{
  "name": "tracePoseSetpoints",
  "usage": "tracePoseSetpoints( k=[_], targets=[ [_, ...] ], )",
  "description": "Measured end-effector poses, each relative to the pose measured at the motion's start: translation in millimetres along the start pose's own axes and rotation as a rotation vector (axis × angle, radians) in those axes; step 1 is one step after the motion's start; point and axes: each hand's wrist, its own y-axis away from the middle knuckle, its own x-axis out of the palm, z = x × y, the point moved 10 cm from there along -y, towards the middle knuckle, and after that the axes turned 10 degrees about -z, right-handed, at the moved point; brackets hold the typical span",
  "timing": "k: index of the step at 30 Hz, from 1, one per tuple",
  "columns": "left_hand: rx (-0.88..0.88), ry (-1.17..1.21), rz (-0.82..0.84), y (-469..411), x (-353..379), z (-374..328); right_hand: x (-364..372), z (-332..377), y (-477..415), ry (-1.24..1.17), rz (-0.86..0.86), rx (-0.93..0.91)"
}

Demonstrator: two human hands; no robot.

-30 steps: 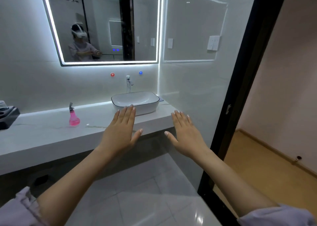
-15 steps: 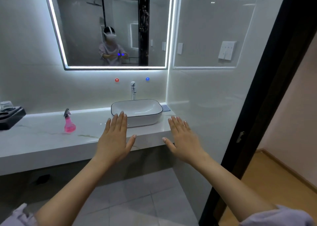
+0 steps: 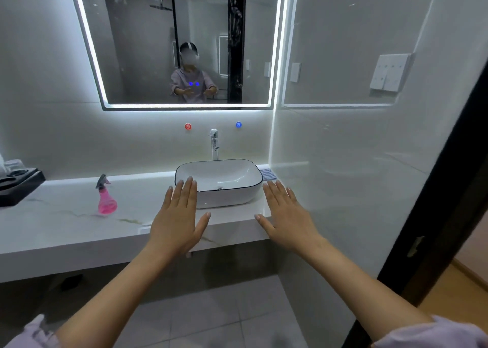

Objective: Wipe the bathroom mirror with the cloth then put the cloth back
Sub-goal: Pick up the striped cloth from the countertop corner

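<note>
My left hand [image 3: 176, 222] and right hand [image 3: 287, 215] hover flat, fingers spread, empty, before the white black-rimmed basin [image 3: 218, 182] (nothing inside); blue striped cloth [image 3: 267, 174] beside it on the white marble worktop [image 3: 66, 223].

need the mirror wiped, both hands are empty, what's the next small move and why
Probably reach the right hand forward to the striped cloth lying on the counter just right of the basin. Both it and the left hand are open and empty, and the mirror needs a cloth.

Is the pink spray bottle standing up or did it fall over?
Standing up. The pink spray bottle sits on its round base on the counter, with its grey trigger top pointing upward.
</note>
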Motion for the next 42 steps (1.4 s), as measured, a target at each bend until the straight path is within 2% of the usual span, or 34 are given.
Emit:
tracePoseSetpoints(
  k=[9,16,28,42],
  targets=[
    [0.004,-0.068,-0.014,-106,79,58,65,-18,-135,0.015,-0.025,-0.068],
    [0.005,-0.064,-0.036,-188,122,87,102,-49,-222,-0.006,-0.057,-0.028],
    [-0.004,-0.074,-0.038,-296,202,85,178,-107,-333,-0.038,-0.053,-0.067],
    [-0.183,-0.077,-0.057,-427,302,70,250,-201,-476,-0.108,-0.016,-0.203]
  ],
)
